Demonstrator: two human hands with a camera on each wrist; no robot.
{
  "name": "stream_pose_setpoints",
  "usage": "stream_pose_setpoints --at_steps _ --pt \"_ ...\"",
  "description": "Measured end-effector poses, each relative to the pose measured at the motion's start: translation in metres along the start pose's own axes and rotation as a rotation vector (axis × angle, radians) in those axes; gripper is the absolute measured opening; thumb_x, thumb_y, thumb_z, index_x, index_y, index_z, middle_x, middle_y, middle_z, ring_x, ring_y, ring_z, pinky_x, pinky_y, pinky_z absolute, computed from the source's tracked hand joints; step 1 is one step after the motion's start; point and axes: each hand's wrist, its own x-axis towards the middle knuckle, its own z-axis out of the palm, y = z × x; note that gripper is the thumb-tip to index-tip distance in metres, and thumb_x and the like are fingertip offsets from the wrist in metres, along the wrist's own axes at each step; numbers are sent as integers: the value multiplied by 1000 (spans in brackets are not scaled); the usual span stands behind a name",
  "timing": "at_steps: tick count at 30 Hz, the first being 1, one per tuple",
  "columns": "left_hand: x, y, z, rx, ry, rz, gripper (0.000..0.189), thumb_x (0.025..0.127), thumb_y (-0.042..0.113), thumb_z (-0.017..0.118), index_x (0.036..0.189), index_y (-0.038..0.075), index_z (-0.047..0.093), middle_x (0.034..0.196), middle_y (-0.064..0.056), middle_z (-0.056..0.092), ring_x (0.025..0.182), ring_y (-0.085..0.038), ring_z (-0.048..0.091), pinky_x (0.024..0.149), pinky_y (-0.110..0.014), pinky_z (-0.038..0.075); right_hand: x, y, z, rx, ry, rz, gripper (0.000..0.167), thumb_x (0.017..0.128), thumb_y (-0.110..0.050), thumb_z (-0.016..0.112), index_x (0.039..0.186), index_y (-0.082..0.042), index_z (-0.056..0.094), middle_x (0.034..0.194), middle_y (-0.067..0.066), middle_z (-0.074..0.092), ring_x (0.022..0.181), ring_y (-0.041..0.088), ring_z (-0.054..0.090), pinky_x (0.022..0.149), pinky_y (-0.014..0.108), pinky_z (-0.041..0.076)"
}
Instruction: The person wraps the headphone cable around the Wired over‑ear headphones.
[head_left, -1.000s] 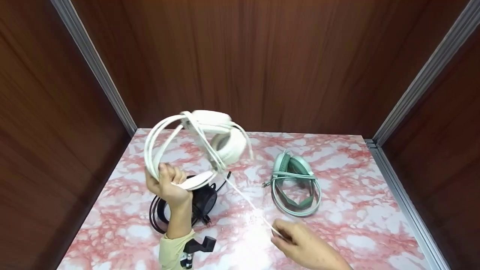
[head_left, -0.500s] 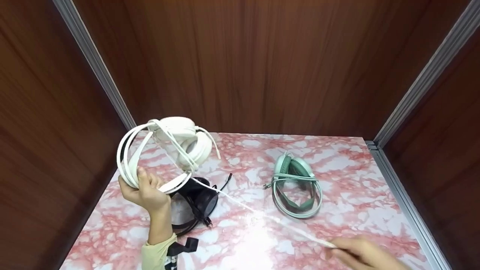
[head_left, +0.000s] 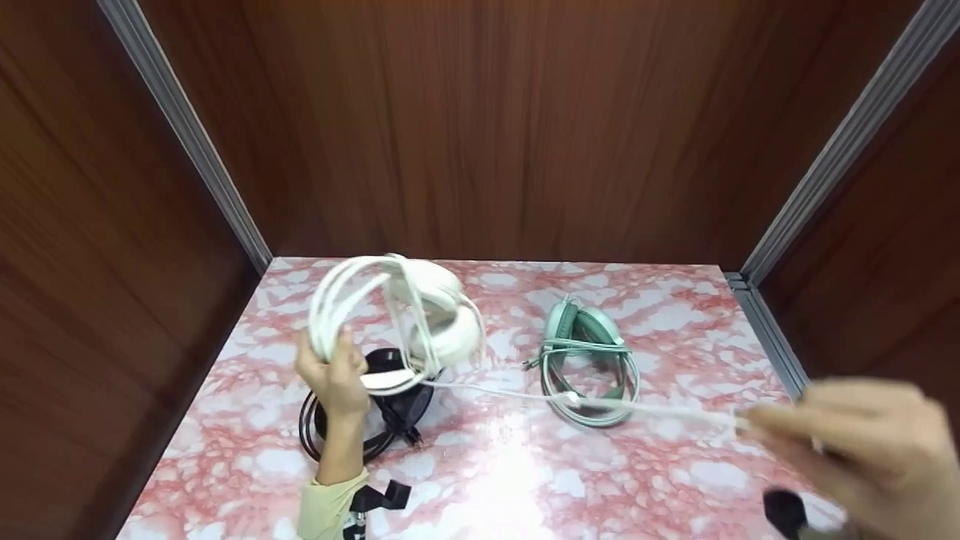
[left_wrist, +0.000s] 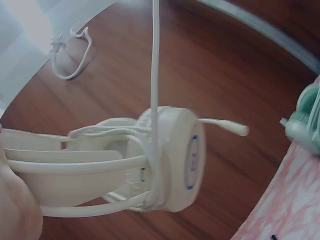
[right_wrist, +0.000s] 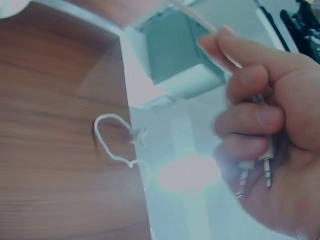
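Observation:
My left hand [head_left: 336, 382] grips the headband of a white headset [head_left: 448, 341], raised above the table with loops of its cord around it. In the left wrist view, an ear cup [left_wrist: 175, 160] and a short microphone boom [left_wrist: 232, 127] show clearly. From the headset a white cable [head_left: 487, 391] stretches across to my right hand [head_left: 874, 442], blurred at the right. The right wrist view shows that hand's fingers curled around the cable, with two jack plugs [right_wrist: 267, 172] sticking out below them.
Black headphones [head_left: 409, 409] with a coiled cord lie behind and below my left hand. Green headphones [head_left: 596, 326], wrapped in their cord, lie right of centre, under the stretched cable. Brown panels [head_left: 480, 135] wall in the pink-and-white marbled table [head_left: 675, 480].
My right hand has moved far to the right and somewhat up, drawing out a longer stretch of cable. The headset swung left, then came back right and slightly lower.

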Motion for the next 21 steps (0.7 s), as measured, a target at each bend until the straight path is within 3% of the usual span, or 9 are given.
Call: stream_pose_setpoints --at_steps 3,5,8,11,14,16,19,21 --pt "-7 -2 -3 23 -184 -43 9 85 -6 50 90 1 53 52 4 38 39 -6 31 33 -21 23 27 13 5 -123 99 -17 15 77 -7 82 77 5 73 53 -1 49 46 5 30 52 10 19" --pt "-13 -5 -3 -10 -321 -65 14 85 -5 50 96 1 55 54 5 39 39 -10 29 33 -24 22 49 22 9 -240 144 -2 19 78 -16 83 72 0 75 51 -2 48 45 5 30 49 13 19" --pt "-21 -10 -1 -120 -544 -80 27 85 -4 47 110 1 56 54 -1 36 38 -17 25 31 -28 20 76 38 16 -371 199 34 26 79 -28 82 68 -5 76 51 1 55 45 4 36 47 15 25" --pt "-29 -16 5 -291 -741 -112 32 89 -1 44 119 0 55 54 -7 30 38 -19 20 29 -27 19 91 59 22 -428 223 86 29 80 -31 81 69 -5 76 56 5 62 49 1 46 53 11 32" --pt "-36 -18 12 -497 -911 -186 32 98 10 45 127 0 53 57 -7 25 39 -14 18 30 -24 17 95 84 27 -416 216 176 15 78 -14 83 73 -2 76 65 9 68 59 0 55 63 9 38" --pt "-39 -19 17 -648 -993 -267 34 101 19 46 129 1 51 59 -3 23 40 -10 18 32 -22 17 94 100 31 -354 198 254 7 76 0 81 75 2 74 68 12 68 63 0 57 63 11 41" --pt "-44 -19 21 -867 -1080 -406 24 103 26 42 106 6 54 62 1 21 45 -6 20 35 -19 17 89 123 41 -236 179 396 6 75 10 77 78 7 73 66 12 66 60 1 52 57 14 40" --pt "-48 -19 23 -998 -1096 -513 22 103 29 40 96 9 49 65 3 21 48 -5 21 39 -17 17 81 138 49 -164 152 513 3 79 8 75 80 8 72 67 12 65 57 2 51 54 16 40"
